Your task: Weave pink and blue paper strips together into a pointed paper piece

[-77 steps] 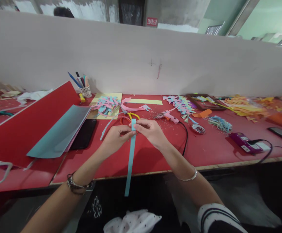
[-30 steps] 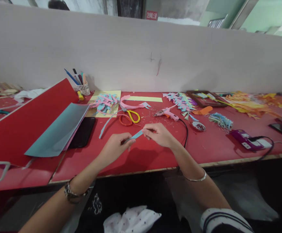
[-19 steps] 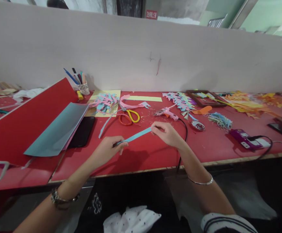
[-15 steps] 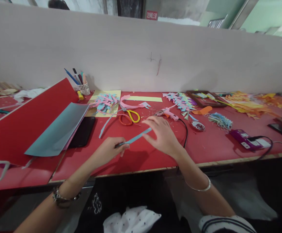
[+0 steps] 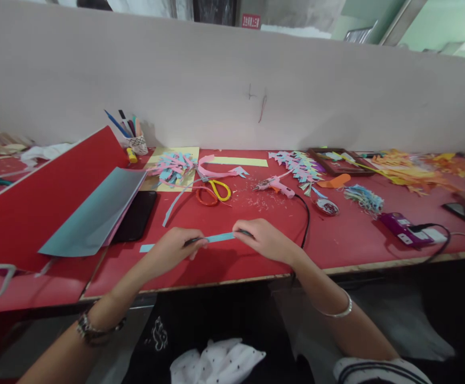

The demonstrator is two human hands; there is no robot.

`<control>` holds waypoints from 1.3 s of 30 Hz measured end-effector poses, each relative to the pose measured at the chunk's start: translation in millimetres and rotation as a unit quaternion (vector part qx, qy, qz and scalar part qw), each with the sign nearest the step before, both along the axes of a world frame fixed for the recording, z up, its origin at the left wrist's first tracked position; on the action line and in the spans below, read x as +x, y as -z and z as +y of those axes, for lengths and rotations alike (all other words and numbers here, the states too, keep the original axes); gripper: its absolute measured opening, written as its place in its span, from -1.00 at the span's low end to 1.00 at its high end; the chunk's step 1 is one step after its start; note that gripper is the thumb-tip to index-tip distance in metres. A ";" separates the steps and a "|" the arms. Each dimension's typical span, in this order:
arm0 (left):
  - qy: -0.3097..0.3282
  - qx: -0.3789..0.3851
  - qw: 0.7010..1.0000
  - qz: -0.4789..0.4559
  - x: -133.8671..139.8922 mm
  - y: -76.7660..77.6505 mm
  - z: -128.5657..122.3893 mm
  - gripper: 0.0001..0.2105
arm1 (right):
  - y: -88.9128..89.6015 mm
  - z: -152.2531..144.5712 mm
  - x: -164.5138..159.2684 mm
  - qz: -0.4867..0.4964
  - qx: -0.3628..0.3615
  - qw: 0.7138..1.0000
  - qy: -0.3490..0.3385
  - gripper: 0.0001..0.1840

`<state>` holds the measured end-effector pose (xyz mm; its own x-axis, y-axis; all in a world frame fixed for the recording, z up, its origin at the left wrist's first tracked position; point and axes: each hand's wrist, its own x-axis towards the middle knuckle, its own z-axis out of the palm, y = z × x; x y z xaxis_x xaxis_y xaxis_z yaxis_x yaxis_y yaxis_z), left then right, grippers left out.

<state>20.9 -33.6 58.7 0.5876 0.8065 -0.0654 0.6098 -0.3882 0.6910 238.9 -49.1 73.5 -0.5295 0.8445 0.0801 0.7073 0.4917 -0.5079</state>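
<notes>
Apparently the work was only partway along, with a light-blue paper strip (image 5: 221,237) stretched between both hands over the near part of the red worktop (image 5: 336,250). The left hand (image 5: 178,246) pinched it partway along, so that one end stuck out to the left, while the right hand (image 5: 265,240) was closed on the other end and hid it. (Something slim and dark showed at the left fingers, too small to name.)

As for what looked done, a heap of pink and blue paper pieces (image 5: 174,168) lay cut on a yellow sheet (image 5: 148,184), and a fringed paper bunch (image 5: 296,166) lay beyond the glue gun (image 5: 278,186). This strip, by contrast, seemed unfinished: its visible stretch was flat, with no notch, and joined to nothing. The scissors (image 5: 228,189) and glue gun lay untouched, and a large blue sheet (image 5: 92,218) at the left looked uncut.
</notes>
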 end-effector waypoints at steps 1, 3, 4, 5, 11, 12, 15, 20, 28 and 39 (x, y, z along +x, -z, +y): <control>0.000 -0.009 1.000 0.001 -2.5 1.7 0.0 -0.68 | 1.2 -0.7 3.0 0.015 -0.006 1.000 -0.003 -0.80; 0.004 -0.039 0.999 0.004 -6.3 5.1 -0.5 -0.68 | 4.3 -1.3 7.0 0.032 -0.020 0.999 -0.011 -0.80; 0.007 -0.058 0.998 0.008 -7.5 6.8 -0.9 -0.67 | 6.5 -1.2 7.9 0.032 -0.028 0.999 -0.013 -0.80; 0.010 -0.076 0.997 0.012 -8.2 8.5 -1.3 -0.67 | 9.0 -0.7 8.2 0.028 -0.037 0.999 -0.012 -0.80; 0.044 -0.113 0.991 0.060 -7.5 19.4 -1.5 -0.67 | 30.7 4.3 6.6 -0.008 -0.085 0.996 0.011 -0.80; 0.047 -0.098 0.991 0.082 -7.8 21.2 -1.0 -0.67 | 34.3 4.7 6.7 -0.023 -0.087 0.996 0.018 -0.80; 0.048 -0.038 0.985 0.158 -9.1 24.4 0.0 -0.67 | 42.9 4.9 6.5 -0.071 -0.078 0.994 0.033 -0.78; 0.029 0.017 0.987 0.156 -0.7 22.4 -1.2 -0.75 | 47.1 3.9 -0.8 -0.117 -0.069 0.991 0.011 -0.74; 0.076 0.035 0.991 0.102 29.3 31.5 1.1 -0.81 | 46.0 2.7 -9.2 -0.073 -0.046 0.996 0.004 -0.74; 0.087 -0.076 0.993 -0.021 28.8 32.4 2.2 -0.83 | 33.9 -1.2 -15.9 -0.116 -0.014 0.991 -0.066 -0.85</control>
